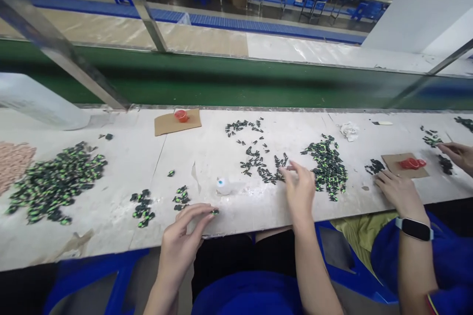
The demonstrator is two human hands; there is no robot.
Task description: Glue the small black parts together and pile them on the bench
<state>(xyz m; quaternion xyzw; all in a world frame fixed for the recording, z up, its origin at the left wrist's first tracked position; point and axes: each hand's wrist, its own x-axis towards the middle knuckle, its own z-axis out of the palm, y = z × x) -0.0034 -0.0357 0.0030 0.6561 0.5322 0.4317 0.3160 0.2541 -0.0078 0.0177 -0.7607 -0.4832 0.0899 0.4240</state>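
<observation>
My left hand (183, 234) pinches a small black and green piece (215, 211) between thumb and forefinger, just above the front of the table. Beside its knuckles lies a little cluster of similar black and green pieces (181, 198). At the edge of a scatter of small, slim black parts (254, 160), my right hand (301, 189) has its thumb and forefinger drawn close together. Whatever may be between those fingertips is too small to make out. A small white bottle (222, 186) with a blue spot on top stands between my hands.
Large heaps of black and green pieces lie at left (55, 182) and right (328, 167). A red cup (181, 115) rests on cardboard (162, 125) at the back. On the right, a co-worker's hands (401, 192) are among black parts. A metal post (84, 74) rises at left.
</observation>
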